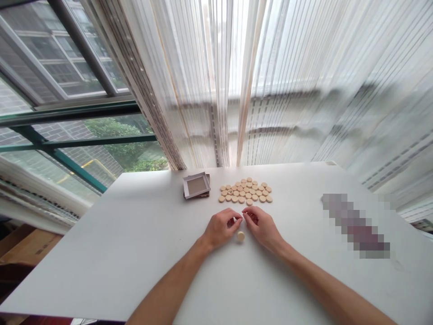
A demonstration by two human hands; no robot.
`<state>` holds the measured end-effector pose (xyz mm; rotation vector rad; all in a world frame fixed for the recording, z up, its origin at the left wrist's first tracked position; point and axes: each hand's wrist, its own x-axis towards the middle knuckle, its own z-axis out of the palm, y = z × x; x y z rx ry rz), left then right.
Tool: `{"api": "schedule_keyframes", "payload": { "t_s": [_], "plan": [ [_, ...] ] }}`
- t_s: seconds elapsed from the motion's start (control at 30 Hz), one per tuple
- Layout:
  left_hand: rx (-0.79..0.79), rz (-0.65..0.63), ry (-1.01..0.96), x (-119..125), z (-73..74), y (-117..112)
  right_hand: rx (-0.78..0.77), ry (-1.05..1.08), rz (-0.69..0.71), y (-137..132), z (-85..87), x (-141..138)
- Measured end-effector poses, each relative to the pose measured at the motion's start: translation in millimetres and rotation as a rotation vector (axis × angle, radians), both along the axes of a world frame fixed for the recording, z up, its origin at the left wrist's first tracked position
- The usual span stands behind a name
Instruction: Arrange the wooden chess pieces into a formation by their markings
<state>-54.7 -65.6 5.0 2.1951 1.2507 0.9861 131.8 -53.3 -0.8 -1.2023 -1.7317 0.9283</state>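
Both my hands are close together near the middle of the white table [149,253], fingertips nearly meeting. My left hand [223,228] has its thumb and forefinger drawn together in a pinch, with nothing visible between them. Curled the same way, my right hand [262,226] shows no object at its tips either. Just below the fingertips, a single round wooden piece [240,236] appears to stand tilted on its edge, slightly blurred and apart from both hands. Beyond the hands lie several pale round wooden pieces [254,196] in a loose cluster. One of them, a piece with dark markings [230,192], shows its marked face.
A shallow open box [196,186] rests on a darker part left of the cluster. A pixelated object [358,228] lies at the right. Striped sheer curtains [284,81] hang behind the table, with a window [67,49] at the left and cardboard [30,246] below it.
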Motion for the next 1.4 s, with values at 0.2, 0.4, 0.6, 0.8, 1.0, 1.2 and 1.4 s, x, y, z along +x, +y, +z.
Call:
{"api": "schedule_keyframes", "payload": {
  "t_s": [0.2,0.4,0.6,0.8,1.0,1.2,1.4],
  "plan": [
    [0.039,0.32,-0.074,-4,-2.1,1,0.265,-0.197,0.068,-21,10.8,6],
    [-0.002,0.489,-0.151,-13,-7.5,13,0.419,-0.403,0.658,-56,13.6,-9],
    [-0.007,0.453,-0.134,-11,-6.6,10,0.272,-0.355,0.599,-43,8.2,-12],
    [-0.016,0.374,-0.102,-12,-5.9,9,0.263,-0.333,0.419,-4,11.5,19],
    [-0.033,0.292,-0.045,-12,-4.9,6,0.195,-0.23,0.157,24,1.6,48],
    [0.035,0.24,0.02,-12,-5.7,4,0.196,-0.259,0.101,28,2.2,51],
    [0.204,0.09,0.22,1,4.3,27,0.221,-0.313,0.113,33,7.5,59]
  ]
}}
